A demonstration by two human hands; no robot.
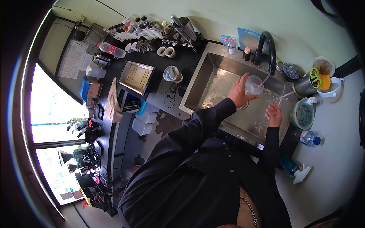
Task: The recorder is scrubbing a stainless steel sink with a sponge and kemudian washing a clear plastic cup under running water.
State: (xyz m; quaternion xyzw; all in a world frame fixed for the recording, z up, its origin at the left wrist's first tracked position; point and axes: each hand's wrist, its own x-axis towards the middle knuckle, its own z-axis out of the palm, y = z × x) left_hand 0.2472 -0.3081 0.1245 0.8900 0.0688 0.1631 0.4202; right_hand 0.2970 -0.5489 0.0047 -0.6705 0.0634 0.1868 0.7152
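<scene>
My left hand (pixel 239 89) holds a clear plastic cup (pixel 254 85) tilted over the stainless steel sink (pixel 194 85). A thin stream of water runs from the black gooseneck faucet (pixel 268 42) to the cup. The cup's inside is hard to make out. Lower in the picture, my right hand (pixel 274 114) hovers above the sink's right side, with nothing in it and its fingers loosely curled. Nearest to it on the right is a green soap pump dispenser (pixel 302 114) with a scrubbing sponge in its holder.
Behind the sink stand a glass jar (pixel 231 48), a pink-capped bottle (pixel 246 54) and a blue board (pixel 251 38). Green-handled scissors (pixel 315 78), a water bottle (pixel 309 138) and a spray bottle (pixel 292 168) line the right. Left are a plastic cup (pixel 171 73) and a metal tray (pixel 137 77).
</scene>
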